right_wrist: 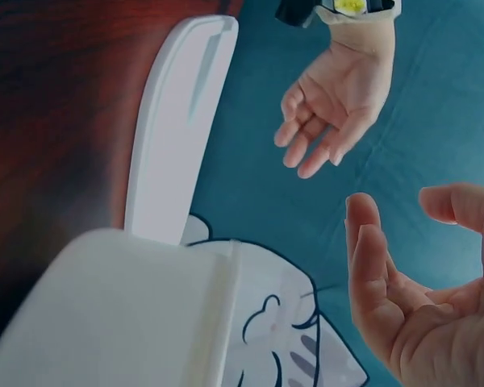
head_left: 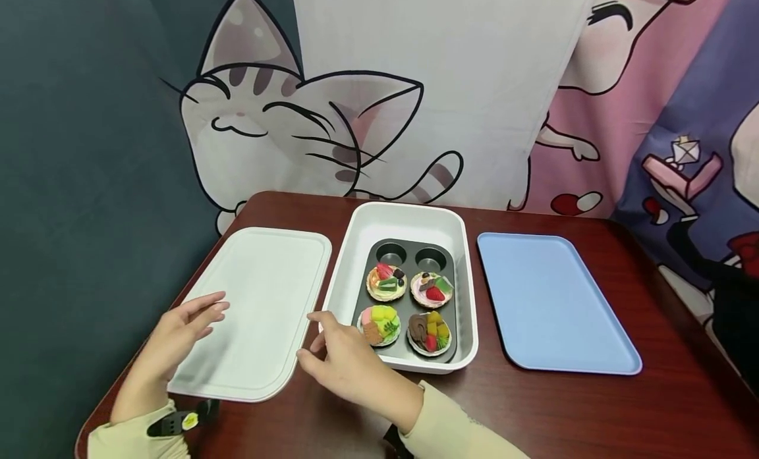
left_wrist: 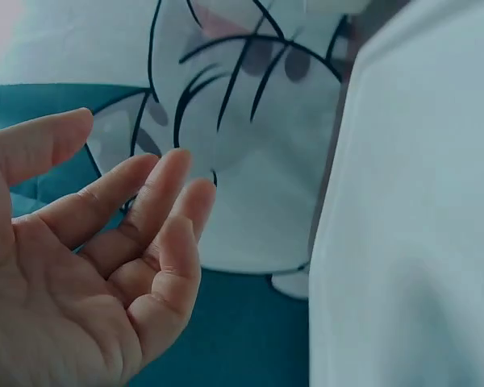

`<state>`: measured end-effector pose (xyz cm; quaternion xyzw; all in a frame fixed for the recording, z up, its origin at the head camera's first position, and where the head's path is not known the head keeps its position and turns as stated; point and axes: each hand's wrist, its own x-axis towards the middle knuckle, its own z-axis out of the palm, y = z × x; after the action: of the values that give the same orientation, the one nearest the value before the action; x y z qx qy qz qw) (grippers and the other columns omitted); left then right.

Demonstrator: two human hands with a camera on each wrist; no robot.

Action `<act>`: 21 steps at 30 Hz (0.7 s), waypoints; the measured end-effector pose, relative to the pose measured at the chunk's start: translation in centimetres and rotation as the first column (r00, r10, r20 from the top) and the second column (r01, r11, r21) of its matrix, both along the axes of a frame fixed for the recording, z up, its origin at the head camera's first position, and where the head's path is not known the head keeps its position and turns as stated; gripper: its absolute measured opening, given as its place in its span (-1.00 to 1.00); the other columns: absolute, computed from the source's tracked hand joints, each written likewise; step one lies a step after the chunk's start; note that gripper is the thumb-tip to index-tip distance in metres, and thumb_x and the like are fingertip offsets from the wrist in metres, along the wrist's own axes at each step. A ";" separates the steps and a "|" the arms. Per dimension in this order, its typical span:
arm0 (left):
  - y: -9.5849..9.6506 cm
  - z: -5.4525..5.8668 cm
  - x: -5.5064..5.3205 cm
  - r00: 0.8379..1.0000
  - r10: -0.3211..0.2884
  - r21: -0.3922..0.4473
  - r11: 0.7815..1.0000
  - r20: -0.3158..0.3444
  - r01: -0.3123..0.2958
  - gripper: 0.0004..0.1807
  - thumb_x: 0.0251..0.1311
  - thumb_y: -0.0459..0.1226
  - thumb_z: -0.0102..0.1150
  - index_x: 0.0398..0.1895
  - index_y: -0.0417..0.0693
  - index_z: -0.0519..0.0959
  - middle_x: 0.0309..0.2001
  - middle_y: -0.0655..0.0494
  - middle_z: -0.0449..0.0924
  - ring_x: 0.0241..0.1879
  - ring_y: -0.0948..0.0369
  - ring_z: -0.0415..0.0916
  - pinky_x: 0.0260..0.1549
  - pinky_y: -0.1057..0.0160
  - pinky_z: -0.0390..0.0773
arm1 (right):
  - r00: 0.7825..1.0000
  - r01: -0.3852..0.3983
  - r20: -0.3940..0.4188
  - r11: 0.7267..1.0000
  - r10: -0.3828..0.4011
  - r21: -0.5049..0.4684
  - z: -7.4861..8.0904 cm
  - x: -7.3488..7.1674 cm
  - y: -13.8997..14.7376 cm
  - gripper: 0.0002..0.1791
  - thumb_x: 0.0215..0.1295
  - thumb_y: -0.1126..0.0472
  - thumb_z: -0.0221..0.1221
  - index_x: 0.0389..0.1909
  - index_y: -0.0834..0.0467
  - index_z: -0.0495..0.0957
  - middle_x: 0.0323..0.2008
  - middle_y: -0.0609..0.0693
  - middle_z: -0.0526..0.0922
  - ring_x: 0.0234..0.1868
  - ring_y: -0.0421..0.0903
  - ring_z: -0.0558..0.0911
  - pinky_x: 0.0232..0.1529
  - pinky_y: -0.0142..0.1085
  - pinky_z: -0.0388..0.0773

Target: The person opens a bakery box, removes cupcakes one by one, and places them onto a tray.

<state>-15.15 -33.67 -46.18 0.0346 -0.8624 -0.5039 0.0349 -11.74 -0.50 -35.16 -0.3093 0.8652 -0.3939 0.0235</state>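
Observation:
Over the lower left part of a flat white tray point(head_left: 261, 301), my left hand point(head_left: 172, 340) hovers with loosely bent fingers. Nothing is in it, and its bare palm shows in the left wrist view. My right hand point(head_left: 358, 367) is between that tray and a deep white tray point(head_left: 409, 216), nearest the deep tray's left rim. Its thumb and fingers stand apart and hold nothing. A dark muffin tin point(head_left: 411, 253) lies in the deep tray. Fruit-topped tarts fill its nearer cups: two point(head_left: 387, 284) behind, two point(head_left: 429, 334) in front. The two far cups show bare metal.
A light blue tray point(head_left: 557, 301) lies on the right of the dark red-brown table point(head_left: 682, 406). Behind the table hang cloths with cartoon cats point(head_left: 267, 136). A dark green-blue surface point(head_left: 89, 149) borders the left side.

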 end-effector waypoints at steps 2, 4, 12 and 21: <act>2.9 2.9 1.1 1.000 -0.029 0.045 0.999 0.013 0.028 -0.43 0.18 -0.01 -0.07 0.20 -0.10 0.26 0.03 -0.02 0.42 -0.11 0.31 0.41 -0.23 0.42 0.45 | 1.000 0.024 0.014 1.000 -0.024 -0.008 0.2 -0.1 0.3 -0.50 0.09 0.08 0.12 0.04 0.18 0.31 -0.51 -0.25 0.50 -0.61 -0.42 0.41 -0.28 -0.40 0.36; 5.7 5.5 2.2 0.998 -0.055 0.054 0.997 0.016 0.054 -0.43 0.22 -0.07 -0.09 0.19 -0.25 0.23 0.04 -0.15 0.39 -0.14 0.37 0.41 -0.22 0.39 0.46 | 0.998 0.038 0.053 0.999 -0.037 -0.033 0.5 -0.3 0.8 -0.49 0.09 0.09 0.13 0.06 0.18 0.30 -0.50 -0.24 0.49 -0.65 -0.42 0.39 -0.33 -0.39 0.37; 12.4 8.3 3.1 0.999 -0.043 0.147 0.988 -0.005 0.043 -0.54 0.23 -0.29 -0.06 0.13 -0.39 0.24 -0.01 -0.31 0.38 -0.08 0.27 0.39 -0.19 0.45 0.39 | 0.992 0.115 0.056 0.988 -0.109 -0.105 0.7 -0.8 2.6 -0.52 0.08 0.16 0.15 0.04 0.18 0.32 -0.49 -0.19 0.52 -0.62 -0.35 0.41 -0.54 -0.47 0.39; 17.0 6.7 2.2 0.999 -0.036 0.271 0.962 -0.001 0.035 -0.52 0.18 -0.39 -0.04 0.17 -0.37 0.19 0.05 -0.33 0.31 0.04 -0.04 0.30 0.03 0.12 0.27 | 0.972 0.232 -0.006 0.962 -0.235 -0.142 0.9 -1.9 5.5 -0.57 0.01 0.19 0.21 -0.04 0.16 0.42 -0.47 -0.14 0.57 -0.48 -0.22 0.53 -0.48 -0.42 0.44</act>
<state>-12.97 -16.65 -39.48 0.0245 -0.7860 -0.6174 0.0189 -13.67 4.95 -34.25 -0.2105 0.8660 -0.4502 -0.0550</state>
